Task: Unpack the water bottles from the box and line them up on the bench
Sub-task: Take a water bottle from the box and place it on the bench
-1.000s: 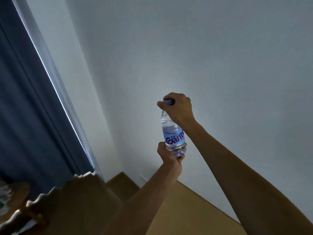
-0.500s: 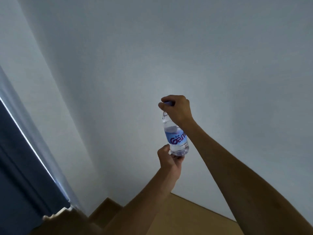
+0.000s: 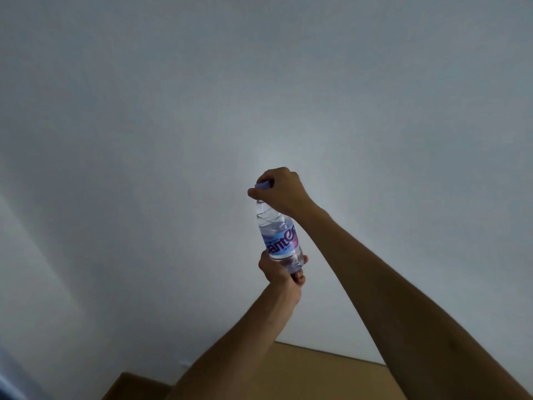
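Observation:
A clear water bottle (image 3: pixel 279 235) with a blue label and a pale blue cap is held up in front of a white wall, nearly upright. My left hand (image 3: pixel 281 274) grips its base from below. My right hand (image 3: pixel 281 190) has its fingers curled round the cap at the top. Both arms are stretched out ahead. Neither the box nor the bench is in view.
A plain white wall (image 3: pixel 259 96) fills most of the view. A strip of tan floor (image 3: pixel 317 373) shows at the bottom, with a darker brown edge (image 3: pixel 129 385) at its left. A sliver of curtain sits in the bottom left corner.
The view has swung up and to the right: the dark curtain and the brown piece at the lower left have nearly left the frame. Both hands keep their hold on the bottle.

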The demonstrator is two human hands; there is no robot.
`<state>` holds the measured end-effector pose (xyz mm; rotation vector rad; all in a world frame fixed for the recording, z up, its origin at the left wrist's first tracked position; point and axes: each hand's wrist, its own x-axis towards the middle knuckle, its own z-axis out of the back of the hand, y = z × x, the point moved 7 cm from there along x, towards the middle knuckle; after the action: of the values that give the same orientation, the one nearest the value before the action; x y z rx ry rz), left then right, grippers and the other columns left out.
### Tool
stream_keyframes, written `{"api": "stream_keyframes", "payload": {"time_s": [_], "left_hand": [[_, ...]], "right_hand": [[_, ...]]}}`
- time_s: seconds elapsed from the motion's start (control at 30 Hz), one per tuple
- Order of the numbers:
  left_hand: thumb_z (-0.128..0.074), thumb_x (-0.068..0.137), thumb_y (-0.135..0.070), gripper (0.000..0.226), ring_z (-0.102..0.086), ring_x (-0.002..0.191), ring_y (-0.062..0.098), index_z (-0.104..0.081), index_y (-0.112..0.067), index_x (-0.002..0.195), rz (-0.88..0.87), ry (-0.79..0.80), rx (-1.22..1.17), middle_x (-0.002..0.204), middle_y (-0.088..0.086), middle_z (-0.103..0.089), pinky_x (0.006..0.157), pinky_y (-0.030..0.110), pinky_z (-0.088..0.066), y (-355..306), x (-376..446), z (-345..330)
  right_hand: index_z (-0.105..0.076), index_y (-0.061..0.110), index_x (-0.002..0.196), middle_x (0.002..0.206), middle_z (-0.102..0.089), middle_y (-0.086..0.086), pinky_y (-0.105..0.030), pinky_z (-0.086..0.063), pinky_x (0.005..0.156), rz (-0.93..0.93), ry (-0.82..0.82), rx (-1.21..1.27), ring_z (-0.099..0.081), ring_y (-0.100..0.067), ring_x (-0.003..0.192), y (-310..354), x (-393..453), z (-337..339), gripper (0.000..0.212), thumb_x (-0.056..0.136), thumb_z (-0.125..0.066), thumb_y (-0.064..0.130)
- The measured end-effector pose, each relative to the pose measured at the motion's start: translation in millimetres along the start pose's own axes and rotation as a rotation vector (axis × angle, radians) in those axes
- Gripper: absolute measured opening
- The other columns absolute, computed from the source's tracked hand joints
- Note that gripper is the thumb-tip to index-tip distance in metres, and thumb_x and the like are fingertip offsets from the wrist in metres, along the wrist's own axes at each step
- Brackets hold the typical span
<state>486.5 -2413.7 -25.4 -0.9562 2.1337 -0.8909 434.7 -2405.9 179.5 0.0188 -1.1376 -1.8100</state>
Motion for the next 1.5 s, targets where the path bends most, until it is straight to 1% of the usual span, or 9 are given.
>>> {"api": "stream_keyframes", "payload": {"time_s": [0.17,0.37,0.5,0.7,1.0,1.13,1.27,1.37,1.5], "left_hand": [[-0.049,0.099,-0.037,0.033,-0.057,0.048,0.019,-0.061,-0.006,0.104,0.008,0.000,0.030,0.082,0.017,-0.067,0.044,0.016,-0.042,4,18,-7],[-0.043,0.100,-0.042,0.039,-0.058,0.048,0.017,-0.061,-0.007,0.105,0.137,0.024,0.160,0.097,0.022,-0.067,0.043,0.017,-0.044,29,43,10],[-0.046,0.096,-0.027,0.027,-0.058,0.065,0.024,-0.060,-0.005,0.101,0.238,-0.056,0.346,0.080,0.013,-0.064,0.057,0.024,-0.048,41,62,47],[-0.040,0.096,-0.016,0.028,-0.063,0.074,0.029,-0.059,-0.001,0.110,0.469,-0.024,0.671,0.093,0.023,-0.068,0.061,0.028,-0.044,52,84,95],[-0.045,0.096,-0.009,0.016,-0.059,0.076,0.027,-0.060,-0.004,0.096,0.385,-0.097,1.062,0.089,0.018,-0.064,0.063,0.031,-0.043,50,142,170],[-0.046,0.095,-0.009,0.044,-0.060,0.114,0.030,-0.044,-0.007,0.140,0.232,-0.060,1.368,0.132,0.017,-0.057,0.092,0.034,-0.051,41,168,200],[-0.049,0.092,-0.008,0.059,-0.065,0.086,0.023,-0.028,-0.012,0.147,0.167,0.080,1.609,0.109,0.012,-0.063,0.066,0.030,-0.050,41,182,227],[-0.052,0.093,-0.013,0.059,-0.066,0.086,0.021,-0.027,-0.011,0.146,0.128,0.194,1.788,0.106,0.009,-0.064,0.073,0.032,-0.055,50,196,239],[-0.054,0.094,-0.015,0.059,-0.064,0.101,0.023,-0.027,-0.011,0.147,0.122,0.221,1.814,0.118,0.011,-0.061,0.084,0.033,-0.055,67,213,251]], "right_hand": [[-0.071,0.016,0.075,0.069,-0.067,0.005,-0.017,-0.036,0.052,-0.024,-0.048,-0.090,-0.056,-0.005,0.063,-27,16,9,0.016,0.077,-0.072,0.033],[-0.072,0.005,0.086,0.083,-0.069,-0.005,-0.024,-0.044,0.063,-0.068,-0.011,-0.170,-0.061,-0.018,0.075,-60,18,-5,0.028,0.077,-0.073,0.033],[-0.071,0.006,0.087,0.084,-0.070,-0.007,-0.024,-0.040,0.065,-0.146,0.084,-0.255,-0.062,-0.020,0.079,-89,4,-18,0.029,0.074,-0.076,0.031],[-0.072,0.006,0.089,0.087,-0.072,-0.007,-0.028,-0.054,0.073,-0.259,0.220,-0.354,-0.066,-0.022,0.082,-132,-14,-71,0.026,0.069,-0.075,0.022],[-0.068,0.008,0.087,0.084,-0.066,-0.005,-0.030,-0.057,0.069,-0.444,0.360,-0.362,-0.063,-0.019,0.075,-211,-50,-183,0.029,0.064,-0.079,0.022],[-0.068,0.005,0.081,0.082,-0.067,-0.007,-0.031,-0.057,0.069,-0.485,0.436,-0.417,-0.065,-0.022,0.077,-245,-66,-234,0.015,0.067,-0.070,0.011],[-0.056,0.007,0.068,0.085,-0.064,-0.010,-0.033,-0.051,0.067,-0.516,0.513,-0.495,-0.065,-0.026,0.081,-278,-85,-275,0.005,0.072,-0.058,0.005],[-0.048,0.013,0.066,0.089,-0.060,-0.011,-0.027,-0.040,0.063,-0.507,0.541,-0.493,-0.063,-0.028,0.085,-296,-94,-305,0.016,0.076,-0.058,0.006],[-0.061,0.009,0.082,0.099,-0.058,-0.012,-0.026,-0.043,0.066,-0.463,0.560,-0.476,-0.062,-0.029,0.088,-311,-102,-337,0.005,0.083,-0.057,0.011]]}}
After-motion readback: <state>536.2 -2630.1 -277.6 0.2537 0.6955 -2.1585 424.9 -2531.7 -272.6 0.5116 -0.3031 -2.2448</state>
